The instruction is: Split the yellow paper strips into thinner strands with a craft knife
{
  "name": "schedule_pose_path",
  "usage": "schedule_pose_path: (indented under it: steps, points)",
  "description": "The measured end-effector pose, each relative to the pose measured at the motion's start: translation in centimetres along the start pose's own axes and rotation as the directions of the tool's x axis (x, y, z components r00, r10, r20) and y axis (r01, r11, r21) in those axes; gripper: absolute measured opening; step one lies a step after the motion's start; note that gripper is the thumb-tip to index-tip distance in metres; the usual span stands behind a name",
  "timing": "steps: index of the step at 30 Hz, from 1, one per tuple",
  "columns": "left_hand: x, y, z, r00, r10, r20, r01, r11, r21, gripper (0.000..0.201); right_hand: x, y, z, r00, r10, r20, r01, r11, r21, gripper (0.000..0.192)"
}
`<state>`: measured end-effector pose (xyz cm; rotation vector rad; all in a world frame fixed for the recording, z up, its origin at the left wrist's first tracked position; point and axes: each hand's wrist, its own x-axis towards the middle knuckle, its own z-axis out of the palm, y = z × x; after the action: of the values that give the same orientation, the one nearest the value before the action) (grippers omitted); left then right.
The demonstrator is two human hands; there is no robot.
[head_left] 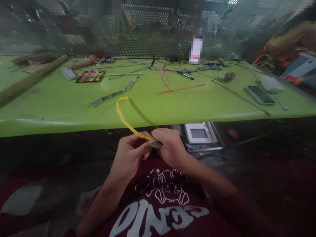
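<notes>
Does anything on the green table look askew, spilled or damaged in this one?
Nothing clearly broken, just untidy: the grey strip lies kinked, unlike the straight orange strip to its right, and dark scraps litter the back of the table.

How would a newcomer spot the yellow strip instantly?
Find the green table, then the left hand and right hand at its near edge. From them, the yellow strip curves up past that edge. Unlike the grey strip and orange strip lying on the table, it's hand-held and bright yellow.
</notes>
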<state>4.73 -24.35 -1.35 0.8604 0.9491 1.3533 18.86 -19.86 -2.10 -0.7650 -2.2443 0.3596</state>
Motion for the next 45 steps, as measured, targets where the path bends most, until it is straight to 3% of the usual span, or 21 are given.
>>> schedule_pose_path:
  steps: [17, 45]
  points:
    - [0.14, -0.16, -0.08, 1.0, 0.009, -0.014, -0.01, 1.0, -0.014, 0.01, -0.23, -0.29, 0.8, 0.993, 0.098, -0.067, -0.103, 0.991, -0.081, 0.016]
    - [0.29, -0.04, -0.44, 0.999, 0.007, -0.037, -0.005, 0.999, 0.047, 0.011, 0.14, -0.44, 0.39, 0.997, 0.072, 0.006, -0.072, 0.996, -0.058, 0.018]
